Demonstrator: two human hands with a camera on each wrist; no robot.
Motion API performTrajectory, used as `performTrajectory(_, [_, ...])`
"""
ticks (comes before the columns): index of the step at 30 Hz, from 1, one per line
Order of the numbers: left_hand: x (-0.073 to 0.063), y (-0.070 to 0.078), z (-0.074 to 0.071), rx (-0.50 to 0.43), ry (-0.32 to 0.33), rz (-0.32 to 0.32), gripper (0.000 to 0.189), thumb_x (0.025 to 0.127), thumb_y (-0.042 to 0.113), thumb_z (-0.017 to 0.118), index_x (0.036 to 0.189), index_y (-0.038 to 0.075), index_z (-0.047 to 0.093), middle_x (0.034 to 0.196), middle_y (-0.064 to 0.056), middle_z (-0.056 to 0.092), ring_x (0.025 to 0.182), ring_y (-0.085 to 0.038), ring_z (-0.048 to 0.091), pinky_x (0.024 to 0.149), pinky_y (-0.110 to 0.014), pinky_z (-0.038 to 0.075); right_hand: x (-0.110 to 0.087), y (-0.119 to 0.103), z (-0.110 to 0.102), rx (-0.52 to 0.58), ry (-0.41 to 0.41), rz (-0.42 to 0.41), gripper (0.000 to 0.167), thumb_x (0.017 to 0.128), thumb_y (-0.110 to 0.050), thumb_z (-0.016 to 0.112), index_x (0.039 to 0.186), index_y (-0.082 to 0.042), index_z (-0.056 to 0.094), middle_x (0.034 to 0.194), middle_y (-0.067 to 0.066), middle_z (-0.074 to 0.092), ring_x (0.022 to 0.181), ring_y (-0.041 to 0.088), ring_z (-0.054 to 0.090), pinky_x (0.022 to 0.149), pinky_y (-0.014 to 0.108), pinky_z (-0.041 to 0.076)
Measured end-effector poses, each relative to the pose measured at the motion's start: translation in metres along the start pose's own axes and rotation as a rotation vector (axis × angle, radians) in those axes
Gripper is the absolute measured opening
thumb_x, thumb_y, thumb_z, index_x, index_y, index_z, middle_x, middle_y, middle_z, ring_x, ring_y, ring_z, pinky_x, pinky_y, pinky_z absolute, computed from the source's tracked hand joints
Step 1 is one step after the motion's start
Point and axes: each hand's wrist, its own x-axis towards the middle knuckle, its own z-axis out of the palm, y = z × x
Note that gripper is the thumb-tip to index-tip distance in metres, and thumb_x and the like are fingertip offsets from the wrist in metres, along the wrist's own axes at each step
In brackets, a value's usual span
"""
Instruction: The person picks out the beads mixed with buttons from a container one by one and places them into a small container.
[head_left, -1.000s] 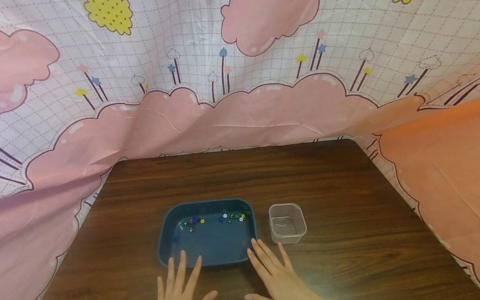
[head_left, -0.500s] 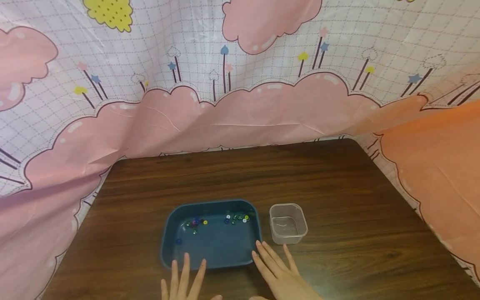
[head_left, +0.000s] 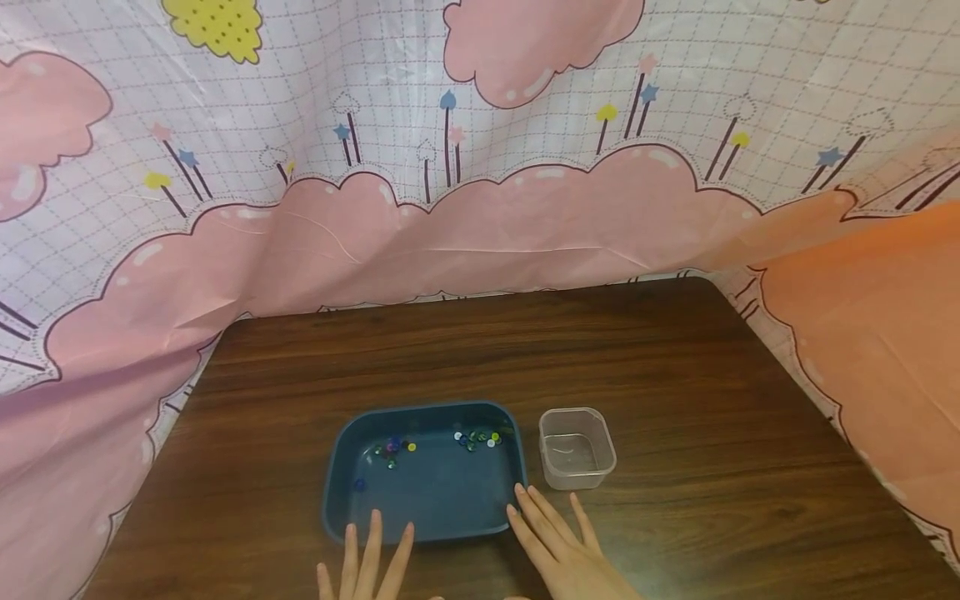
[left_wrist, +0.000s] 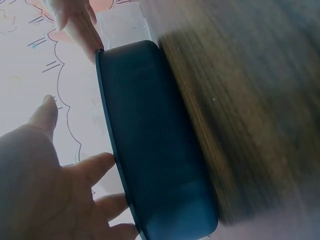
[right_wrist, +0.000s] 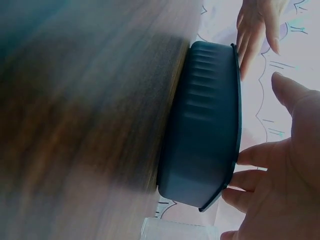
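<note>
A dark blue tray [head_left: 442, 500] stands on the table with small, shiny round pieces in it. One cluster of green, purple, dark and yellow pieces [head_left: 392, 450] lies at its left. Another, green, white and yellow [head_left: 476, 439], is at its far right. My left hand [head_left: 365, 567], fingers straight and spread, reaches over the near rim; in the left wrist view its fingertips [left_wrist: 107, 159] meet the rim. The right hand [head_left: 561, 550] lies with straight fingers at the near right corner, touching the rim. Neither hand grips anything.
To the right of the tray stands a clear square plastic container [head_left: 576, 454], with no pieces visible inside. The dark wooden table [head_left: 480, 350] ends at a patterned pink and white cloth [head_left: 480, 267] behind it.
The tray has slid slightly to the right and nearer to me, with the pieces in it. Both hands have shifted a little the same way. The clear container has hardly moved.
</note>
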Motion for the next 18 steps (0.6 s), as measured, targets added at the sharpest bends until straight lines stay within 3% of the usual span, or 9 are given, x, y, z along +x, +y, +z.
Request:
performTrajectory(3, [0.0,-0.001,0.0,-0.002,0.088,0.039,0.073,0.078,0.065,0.067,0.138,0.027,0.052,0.153,-0.012,0.038,0.13,-0.048,0.042,0.1,-0.081,0.016,-0.001,-0.001,0.0,0.004,-0.001,0.001,0.094,0.089,-0.064,0.055,0.157,-0.01,0.019,0.162,0.011,0.019,0.147,0.024,0.022,0.119,0.042,-0.013])
performTrajectory(5, [0.0,-0.001,0.001,-0.005,0.171,0.07,0.073,0.075,0.06,0.073,0.136,0.026,0.053,0.148,-0.015,0.045,0.123,-0.049,0.05,0.102,-0.08,0.015,-0.001,-0.001,0.0,0.001,0.003,0.004,0.09,0.091,-0.065,0.051,0.156,-0.01,0.022,0.161,0.011,0.023,0.147,0.024,0.022,0.12,0.042,-0.012])
performTrajectory(7, [0.001,-0.001,0.002,-0.013,0.207,0.084,0.073,0.074,0.058,0.073,0.137,0.028,0.051,0.145,-0.017,0.048,0.122,-0.048,0.051,0.105,-0.078,0.013,-0.001,-0.001,0.0,-0.009,0.003,0.008,0.086,0.093,-0.066,0.047,0.154,-0.009,0.028,0.16,0.012,0.025,0.147,0.023,0.021,0.119,0.042,-0.013])
performTrajectory(9, [0.003,-0.002,0.003,-0.031,0.233,0.099,0.077,0.073,0.056,0.074,0.141,0.032,0.047,0.143,-0.018,0.05,0.136,-0.042,0.04,0.107,-0.076,0.013,-0.001,-0.001,-0.001,-0.022,-0.002,0.013,0.082,0.093,-0.067,0.043,0.15,-0.008,0.035,0.159,0.011,0.027,0.147,0.023,0.02,0.119,0.042,-0.014])
performTrajectory(11, [0.004,-0.003,0.004,-0.041,0.257,0.116,0.083,0.072,0.056,0.074,0.146,0.037,0.041,0.143,-0.017,0.05,0.146,-0.029,0.023,0.105,-0.076,0.02,0.0,-0.001,-0.001,-0.033,-0.004,0.016,0.08,0.093,-0.067,0.043,0.146,-0.007,0.04,0.159,0.011,0.027,0.148,0.022,0.019,0.119,0.041,-0.014])
performTrajectory(14, [0.008,-0.004,0.002,-0.054,0.283,0.151,0.095,0.068,0.054,0.075,0.151,0.042,0.031,0.141,-0.017,0.052,0.146,-0.003,0.002,0.094,-0.076,0.036,0.0,-0.001,-0.001,-0.037,-0.006,0.019,0.079,0.093,-0.067,0.043,0.143,-0.006,0.043,0.162,0.009,0.021,0.148,0.021,0.016,0.119,0.041,-0.014])
performTrajectory(17, [0.011,-0.003,-0.003,-0.069,0.261,0.155,0.093,0.067,0.052,0.078,0.15,0.037,0.037,0.139,-0.018,0.054,0.144,0.003,0.0,0.081,-0.073,0.045,0.0,0.0,-0.001,-0.035,0.017,0.017,0.079,0.095,-0.068,0.037,0.142,-0.005,0.044,0.16,0.01,0.025,0.149,0.021,0.016,0.119,0.041,-0.013])
performTrajectory(18, [0.012,-0.002,-0.006,-0.074,0.241,0.147,0.09,0.068,0.051,0.079,0.148,0.033,0.042,0.138,-0.018,0.055,0.146,-0.003,0.006,0.08,-0.071,0.047,0.0,0.001,-0.001,-0.037,0.028,0.015,0.079,0.096,-0.068,0.035,0.142,-0.005,0.043,0.159,0.01,0.028,0.149,0.021,0.016,0.12,0.041,-0.012])
